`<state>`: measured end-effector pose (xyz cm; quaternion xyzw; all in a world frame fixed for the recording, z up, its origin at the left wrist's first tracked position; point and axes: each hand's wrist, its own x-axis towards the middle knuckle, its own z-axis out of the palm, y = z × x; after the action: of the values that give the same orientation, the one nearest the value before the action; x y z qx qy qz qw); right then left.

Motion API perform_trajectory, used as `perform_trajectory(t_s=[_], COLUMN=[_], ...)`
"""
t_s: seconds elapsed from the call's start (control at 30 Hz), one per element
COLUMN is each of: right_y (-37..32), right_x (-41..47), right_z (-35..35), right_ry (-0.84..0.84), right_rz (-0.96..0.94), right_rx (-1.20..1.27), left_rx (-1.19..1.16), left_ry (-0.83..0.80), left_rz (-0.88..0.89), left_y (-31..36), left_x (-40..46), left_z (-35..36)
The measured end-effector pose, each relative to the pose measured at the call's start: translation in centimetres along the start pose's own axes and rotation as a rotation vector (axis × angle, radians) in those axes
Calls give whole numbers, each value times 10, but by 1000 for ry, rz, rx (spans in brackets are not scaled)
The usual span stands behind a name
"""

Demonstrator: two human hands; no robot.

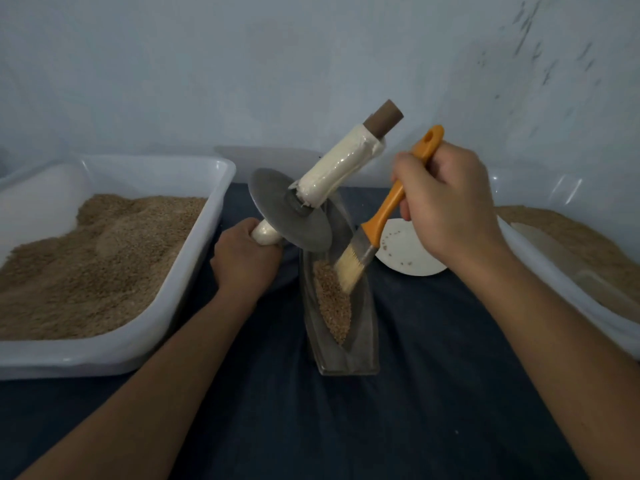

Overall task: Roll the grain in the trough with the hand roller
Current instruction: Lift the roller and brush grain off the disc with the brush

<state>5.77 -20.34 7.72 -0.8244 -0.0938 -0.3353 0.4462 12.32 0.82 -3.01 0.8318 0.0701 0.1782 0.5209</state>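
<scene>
Orange brush [388, 216] handle gripped in right hand [446, 209], bristles down on grain [332, 303] in metal trough [341, 358]. Left hand [244, 261] clamps hand roller [294, 209] by lower handle, disc tilted, lifted above trough's far end. Forearms angle inward over dark worktop [433, 375].

From my seat, the trough [341, 327] sits dead centre on the dark cloth [346, 427], and the cloth toward six o'clock lies bare between my forearms. At nine o'clock a white tub [194, 271] of grain walls off that side. At three o'clock a second tub [554, 271] does the same. The tilted roller [311, 202] blocks the trough's twelve o'clock end, and the brush [374, 233] crosses its right rim. A white dish [412, 251] sits at two o'clock.
</scene>
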Motion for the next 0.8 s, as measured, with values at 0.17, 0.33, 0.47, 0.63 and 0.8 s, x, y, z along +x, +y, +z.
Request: perform_trajectory(t_s=[0.17, 0.33, 0.47, 0.63, 0.8], right_y=[-12, -2, 7, 2, -2], right_x=[-22, -28, -27, -26, -33], right_z=[9, 24, 28, 17, 13], right_ry=[-179, -159, -88, -50, -171], right_rz=[35, 65, 39, 4, 17], right_rx=[37, -71, -123, -5, 24], left_rx=[-2, 21, 41, 35, 42], left_ry=[4, -1, 3, 7, 19], left_rz=[9, 26, 36, 25, 33], left_y=[-1, -2, -3, -4, -5], left_x=[0, 1, 1, 3, 5], left_z=[-1, -1, 0, 1, 1])
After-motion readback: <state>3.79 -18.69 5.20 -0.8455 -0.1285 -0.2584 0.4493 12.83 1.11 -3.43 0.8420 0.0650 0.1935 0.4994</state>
